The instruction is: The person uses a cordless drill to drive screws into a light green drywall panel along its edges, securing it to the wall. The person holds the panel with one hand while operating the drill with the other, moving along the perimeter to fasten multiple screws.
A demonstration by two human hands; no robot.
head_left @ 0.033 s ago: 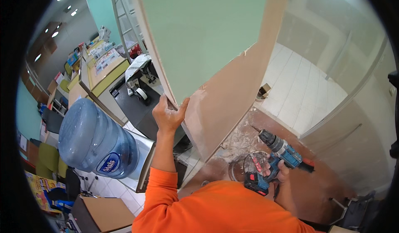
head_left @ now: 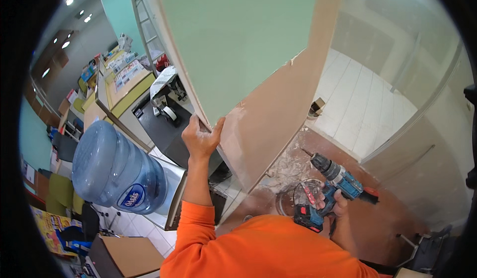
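Note:
My left hand [head_left: 201, 136] grips the lower left edge of a large upright board [head_left: 238, 39], pale green above with a tan, dust-smeared lower section and a ragged border between them. In my right hand [head_left: 338, 206] is a blue-and-black cordless drill [head_left: 338, 178], its bit pointing up and left, just right of the board's bottom edge. A small red item [head_left: 309, 192] shows beside the drill; I cannot tell whether it is held or lying behind it. Below the drill, white debris [head_left: 285, 166] is scattered on the brown floor.
A large blue water bottle [head_left: 119, 159] stands on a dispenser at left, near my forearm. Behind are cluttered desks [head_left: 124, 79], chairs, an aluminium ladder [head_left: 145, 25] and an upturned caster base [head_left: 166, 104]. Right lie a white-tiled floor [head_left: 357, 99], grey walls [head_left: 387, 15] and a metal-framed object [head_left: 422, 248].
The view has shifted very slightly. The drill appears a little further right; my left hand stays on the board's edge.

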